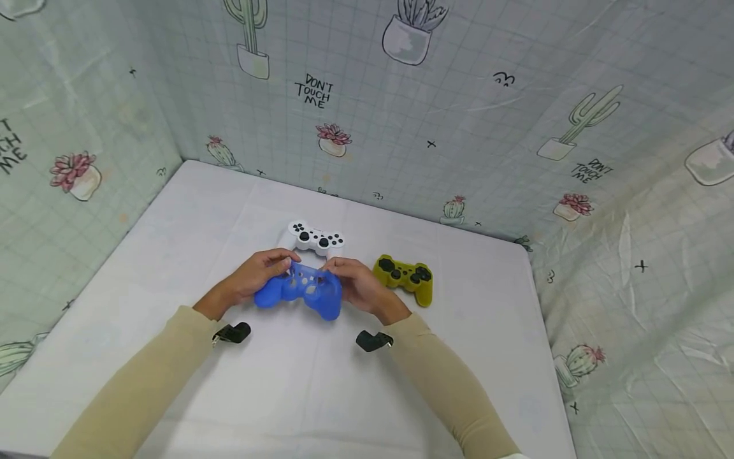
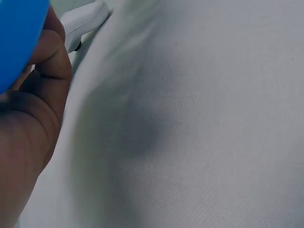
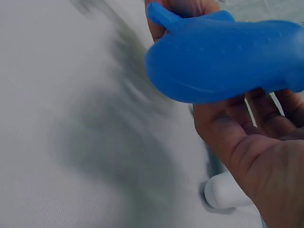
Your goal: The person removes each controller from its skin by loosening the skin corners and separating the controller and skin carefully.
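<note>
A blue silicone controller cover [image 1: 302, 291] is held above the white table [image 1: 172, 242] by both hands. My left hand [image 1: 259, 273] grips its left grip and top edge, and my right hand [image 1: 357, 282] holds its right side. The cover [image 3: 223, 59] fills the right wrist view, with my right palm [image 3: 256, 161] under it. In the left wrist view only a corner of the blue cover [image 2: 16, 40] and my left thumb [image 2: 47, 61] show. Just behind the hands lies a bare white controller [image 1: 315, 238].
A controller in a yellow-green cover [image 1: 404, 276] lies on the table right of my right hand. Cactus-print cloth walls [image 1: 459, 127] close the table at the back and both sides. White tabletop stretches in front of the hands.
</note>
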Action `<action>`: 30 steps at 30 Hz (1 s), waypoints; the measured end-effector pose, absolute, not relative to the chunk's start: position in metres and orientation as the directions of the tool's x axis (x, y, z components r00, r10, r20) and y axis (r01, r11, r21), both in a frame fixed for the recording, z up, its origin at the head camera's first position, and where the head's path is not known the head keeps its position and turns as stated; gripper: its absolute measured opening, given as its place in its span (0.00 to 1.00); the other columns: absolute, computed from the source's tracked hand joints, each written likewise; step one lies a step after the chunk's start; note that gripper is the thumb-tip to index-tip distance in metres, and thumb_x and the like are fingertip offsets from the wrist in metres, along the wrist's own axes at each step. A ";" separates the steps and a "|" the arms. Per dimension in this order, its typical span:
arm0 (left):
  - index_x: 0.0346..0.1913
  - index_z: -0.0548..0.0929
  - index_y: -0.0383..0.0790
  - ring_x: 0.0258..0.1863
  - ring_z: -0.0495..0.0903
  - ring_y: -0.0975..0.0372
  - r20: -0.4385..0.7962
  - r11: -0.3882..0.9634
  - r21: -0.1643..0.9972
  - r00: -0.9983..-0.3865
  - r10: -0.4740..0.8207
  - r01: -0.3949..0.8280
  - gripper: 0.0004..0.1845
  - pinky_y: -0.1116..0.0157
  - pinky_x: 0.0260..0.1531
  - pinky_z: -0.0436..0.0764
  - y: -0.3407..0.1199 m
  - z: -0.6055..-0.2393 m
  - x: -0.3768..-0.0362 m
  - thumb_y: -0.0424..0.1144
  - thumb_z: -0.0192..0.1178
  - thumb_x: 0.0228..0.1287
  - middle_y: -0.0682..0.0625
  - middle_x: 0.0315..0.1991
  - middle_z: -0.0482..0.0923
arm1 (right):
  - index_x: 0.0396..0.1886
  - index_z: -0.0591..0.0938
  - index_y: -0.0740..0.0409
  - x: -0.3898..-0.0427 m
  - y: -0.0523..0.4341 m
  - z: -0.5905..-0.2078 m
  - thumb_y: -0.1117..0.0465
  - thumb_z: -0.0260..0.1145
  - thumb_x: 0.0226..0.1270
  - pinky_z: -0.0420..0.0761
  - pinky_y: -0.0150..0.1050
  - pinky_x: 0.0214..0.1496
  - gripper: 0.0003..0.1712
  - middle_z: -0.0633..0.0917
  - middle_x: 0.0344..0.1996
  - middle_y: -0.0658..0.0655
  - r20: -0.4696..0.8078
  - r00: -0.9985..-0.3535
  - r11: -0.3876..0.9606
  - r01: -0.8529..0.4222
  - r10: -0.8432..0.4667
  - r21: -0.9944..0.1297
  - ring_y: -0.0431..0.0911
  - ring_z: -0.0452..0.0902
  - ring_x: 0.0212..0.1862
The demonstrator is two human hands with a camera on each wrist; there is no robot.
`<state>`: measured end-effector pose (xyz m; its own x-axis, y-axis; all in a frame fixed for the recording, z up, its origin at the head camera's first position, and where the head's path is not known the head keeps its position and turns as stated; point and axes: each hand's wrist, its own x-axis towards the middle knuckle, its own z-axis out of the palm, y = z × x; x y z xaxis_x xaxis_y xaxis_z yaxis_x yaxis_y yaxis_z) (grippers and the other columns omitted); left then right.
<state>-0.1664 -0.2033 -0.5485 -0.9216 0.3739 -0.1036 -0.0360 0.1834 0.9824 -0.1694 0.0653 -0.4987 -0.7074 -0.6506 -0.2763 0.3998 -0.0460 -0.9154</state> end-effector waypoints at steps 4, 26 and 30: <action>0.65 0.79 0.34 0.62 0.76 0.52 -0.096 0.232 0.973 -0.926 0.365 -0.010 0.21 0.64 0.58 0.74 -0.201 -0.546 -0.164 0.46 0.51 0.83 0.37 0.66 0.79 | 0.41 0.80 0.49 -0.168 0.067 -0.496 0.57 0.45 0.82 0.85 0.42 0.48 0.16 0.83 0.41 0.49 -0.321 -0.660 0.013 0.426 -0.679 -0.905 0.45 0.79 0.49; 0.54 0.83 0.53 0.49 0.81 0.70 -0.106 -0.191 0.965 -0.932 0.347 -0.181 0.11 0.74 0.50 0.82 -0.208 -0.549 -0.156 0.44 0.49 0.84 0.61 0.49 0.83 | 0.52 0.84 0.55 -0.166 0.061 -0.519 0.62 0.73 0.69 0.85 0.31 0.47 0.14 0.85 0.44 0.55 -0.334 -0.942 0.226 0.320 -0.027 -0.920 0.45 0.82 0.46; 0.74 0.68 0.39 0.51 0.84 0.67 -0.192 -0.195 0.935 -0.886 0.423 -0.296 0.23 0.69 0.51 0.85 -0.210 -0.548 -0.154 0.45 0.46 0.85 0.54 0.58 0.81 | 0.52 0.84 0.55 -0.164 0.059 -0.525 0.60 0.74 0.69 0.82 0.30 0.42 0.14 0.84 0.42 0.54 -0.341 -0.940 0.178 0.341 0.036 -0.923 0.45 0.80 0.43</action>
